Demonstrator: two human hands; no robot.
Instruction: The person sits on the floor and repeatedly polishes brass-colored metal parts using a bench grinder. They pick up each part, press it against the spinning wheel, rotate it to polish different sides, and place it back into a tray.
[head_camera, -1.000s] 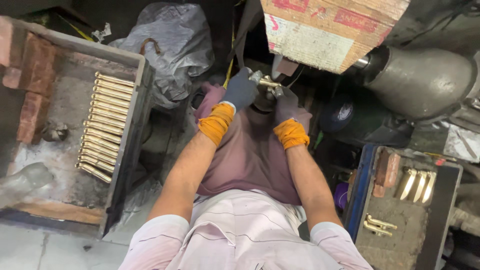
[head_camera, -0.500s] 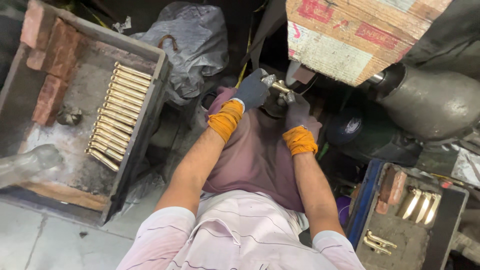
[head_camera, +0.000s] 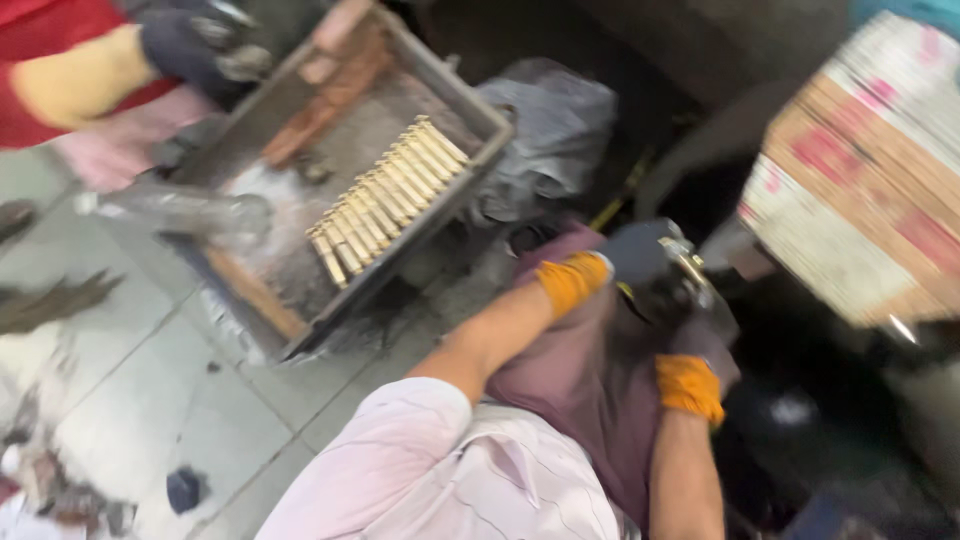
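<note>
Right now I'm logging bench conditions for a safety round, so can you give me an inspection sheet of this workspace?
Surface: grey tiled floor, dusty, debris at the lower left.
Job's things: small brass-coloured piece at the gloved fingers, blurred.
Clutter: metal tray holding a row of brass rods and bricks; grey plastic bag; cardboard box.
Grippers: left hand, dark glove with orange cuff, on the piece; right hand, same glove, grip unclear.
Cables: nothing seen.
Surroundings: another person's gloved hand at the upper left.
</note>
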